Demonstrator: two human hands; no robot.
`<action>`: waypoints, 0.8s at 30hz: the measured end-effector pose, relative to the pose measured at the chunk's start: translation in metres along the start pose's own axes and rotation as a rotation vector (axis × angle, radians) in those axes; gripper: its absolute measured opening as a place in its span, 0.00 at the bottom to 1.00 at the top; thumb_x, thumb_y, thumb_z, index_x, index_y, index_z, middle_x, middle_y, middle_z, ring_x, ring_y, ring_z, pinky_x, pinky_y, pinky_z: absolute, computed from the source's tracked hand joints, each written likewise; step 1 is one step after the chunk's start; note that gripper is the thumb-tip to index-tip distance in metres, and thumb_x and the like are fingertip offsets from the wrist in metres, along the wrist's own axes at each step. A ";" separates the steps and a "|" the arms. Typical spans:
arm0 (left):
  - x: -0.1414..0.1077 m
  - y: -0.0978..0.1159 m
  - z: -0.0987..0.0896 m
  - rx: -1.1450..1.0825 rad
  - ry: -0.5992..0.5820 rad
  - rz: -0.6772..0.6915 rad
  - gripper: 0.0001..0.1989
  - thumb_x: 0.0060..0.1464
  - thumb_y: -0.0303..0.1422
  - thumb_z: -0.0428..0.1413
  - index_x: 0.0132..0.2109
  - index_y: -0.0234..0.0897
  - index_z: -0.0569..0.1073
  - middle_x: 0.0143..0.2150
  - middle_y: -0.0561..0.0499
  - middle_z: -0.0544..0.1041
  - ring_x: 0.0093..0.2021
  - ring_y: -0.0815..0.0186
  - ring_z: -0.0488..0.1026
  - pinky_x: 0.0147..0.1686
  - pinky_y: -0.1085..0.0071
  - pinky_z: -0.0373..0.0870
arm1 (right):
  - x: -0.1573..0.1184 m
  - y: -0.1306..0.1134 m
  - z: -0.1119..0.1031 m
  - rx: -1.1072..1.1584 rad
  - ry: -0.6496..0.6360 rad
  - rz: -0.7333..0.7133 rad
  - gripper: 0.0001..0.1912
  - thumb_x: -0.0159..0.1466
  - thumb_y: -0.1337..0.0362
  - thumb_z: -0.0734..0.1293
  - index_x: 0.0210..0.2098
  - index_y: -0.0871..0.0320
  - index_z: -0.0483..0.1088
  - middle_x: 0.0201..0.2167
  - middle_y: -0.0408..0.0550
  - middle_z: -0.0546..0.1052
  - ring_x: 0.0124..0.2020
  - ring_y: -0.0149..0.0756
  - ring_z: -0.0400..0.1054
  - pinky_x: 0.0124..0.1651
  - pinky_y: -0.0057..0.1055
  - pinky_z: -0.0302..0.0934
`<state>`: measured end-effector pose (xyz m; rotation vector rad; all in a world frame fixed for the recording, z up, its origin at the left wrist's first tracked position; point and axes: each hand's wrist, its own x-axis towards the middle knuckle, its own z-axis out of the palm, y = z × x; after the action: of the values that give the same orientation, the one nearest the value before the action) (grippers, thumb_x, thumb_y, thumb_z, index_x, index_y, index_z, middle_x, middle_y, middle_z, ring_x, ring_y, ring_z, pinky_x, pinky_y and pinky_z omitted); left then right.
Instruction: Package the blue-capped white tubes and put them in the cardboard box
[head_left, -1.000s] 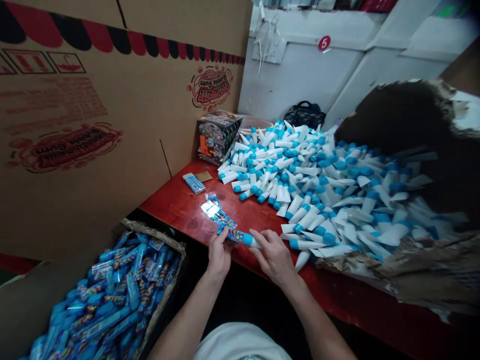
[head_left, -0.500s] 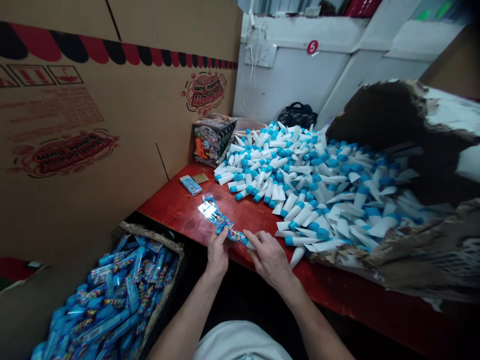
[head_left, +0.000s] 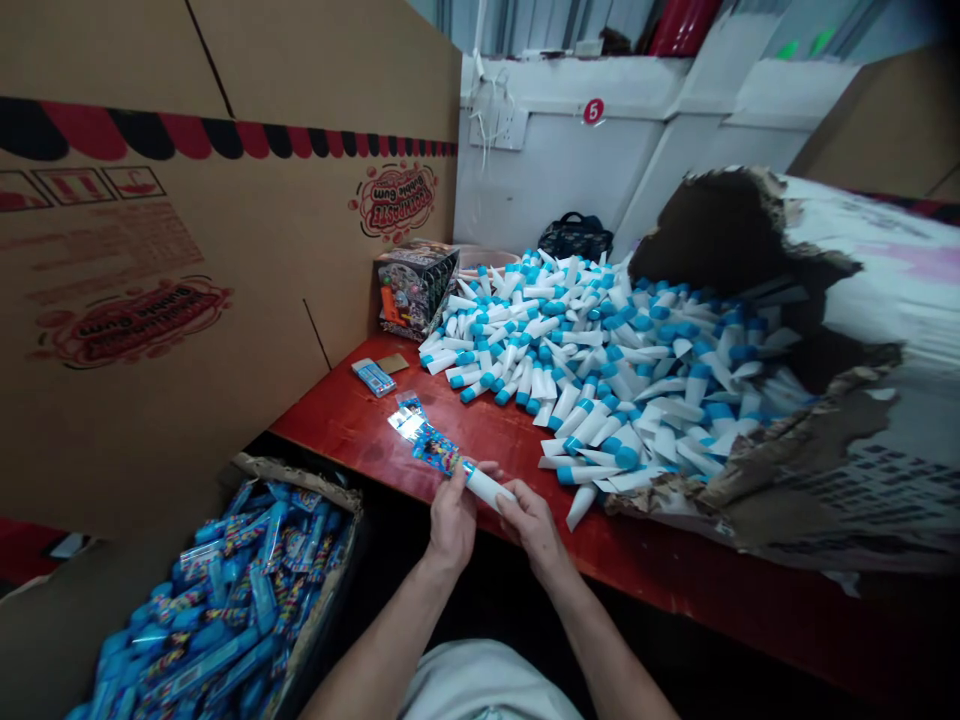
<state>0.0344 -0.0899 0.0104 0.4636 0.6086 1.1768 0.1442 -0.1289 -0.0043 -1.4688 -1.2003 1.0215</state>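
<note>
A white squeeze tube [head_left: 489, 488] is held slantwise between my two hands above the table's front edge. My left hand [head_left: 453, 520] is closed round its upper end, where a bit of blue printed film shows by the thumb. My right hand [head_left: 534, 522] pinches the tube's lower end between thumb and fingers. Just beyond my left hand, shiny blue printed sleeves [head_left: 431, 446] lie fanned on the red table [head_left: 337, 410]. Whether the film at my thumb is joined to those sleeves, I cannot tell. A large heap of white tubes with blue caps [head_left: 600, 360] lies to the right.
An open carton [head_left: 358, 500] of blue wrapped tubes [head_left: 247, 590] stands at lower left. Behind it rises a large printed cardboard box [head_left: 285, 230]. A small stack of sleeves [head_left: 373, 377], a display box [head_left: 416, 288] and a dark bag [head_left: 576, 238] sit farther back. A torn sack [head_left: 862, 450] borders the right.
More of the white tube now shows between my hands. My left hand has moved slightly right and down, from the printed sleeve to the tube's upper end. The view has shifted a little.
</note>
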 end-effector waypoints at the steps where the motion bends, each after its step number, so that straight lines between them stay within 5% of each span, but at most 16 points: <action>1: -0.003 -0.006 0.001 0.017 -0.003 -0.013 0.17 0.50 0.44 0.58 0.37 0.32 0.76 0.34 0.45 0.78 0.41 0.57 0.75 0.43 0.62 0.68 | 0.000 0.004 0.004 0.099 -0.007 0.026 0.18 0.59 0.47 0.61 0.30 0.56 0.65 0.15 0.36 0.62 0.16 0.28 0.54 0.19 0.25 0.49; 6: -0.009 -0.019 0.001 0.089 -0.044 -0.103 0.13 0.49 0.38 0.60 0.38 0.32 0.76 0.35 0.46 0.78 0.42 0.58 0.75 0.43 0.65 0.69 | -0.002 -0.002 0.017 0.225 0.051 0.045 0.18 0.59 0.47 0.63 0.29 0.56 0.63 0.16 0.35 0.59 0.16 0.26 0.50 0.19 0.24 0.46; 9: -0.001 0.001 0.001 -0.049 -0.045 -0.129 0.11 0.49 0.33 0.59 0.41 0.35 0.74 0.35 0.48 0.77 0.40 0.59 0.75 0.44 0.62 0.69 | -0.003 -0.008 0.010 0.083 0.057 0.011 0.17 0.58 0.49 0.64 0.28 0.57 0.65 0.18 0.37 0.63 0.19 0.27 0.55 0.21 0.24 0.50; 14: 0.011 0.032 0.002 -0.272 0.017 -0.208 0.03 0.54 0.30 0.54 0.36 0.35 0.71 0.27 0.50 0.74 0.30 0.62 0.74 0.41 0.57 0.71 | -0.010 0.004 0.001 0.165 -0.167 -0.006 0.15 0.58 0.51 0.65 0.32 0.58 0.68 0.20 0.39 0.68 0.20 0.28 0.60 0.23 0.24 0.54; 18: 0.006 0.024 0.002 -0.342 0.009 -0.272 0.04 0.56 0.31 0.53 0.36 0.35 0.71 0.28 0.50 0.73 0.29 0.64 0.72 0.39 0.61 0.71 | -0.014 0.016 0.006 0.213 -0.132 -0.002 0.16 0.57 0.50 0.66 0.28 0.59 0.68 0.18 0.39 0.68 0.17 0.26 0.58 0.21 0.24 0.53; 24: 0.000 0.012 0.002 -0.301 -0.021 -0.316 0.02 0.55 0.29 0.53 0.34 0.35 0.70 0.28 0.51 0.72 0.28 0.66 0.71 0.33 0.68 0.70 | -0.009 0.009 0.012 0.002 -0.085 -0.010 0.19 0.59 0.49 0.64 0.26 0.60 0.70 0.17 0.40 0.66 0.18 0.27 0.59 0.20 0.24 0.53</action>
<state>0.0274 -0.0857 0.0192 0.1168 0.4563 0.9391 0.1327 -0.1370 -0.0150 -1.4283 -1.2653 1.0876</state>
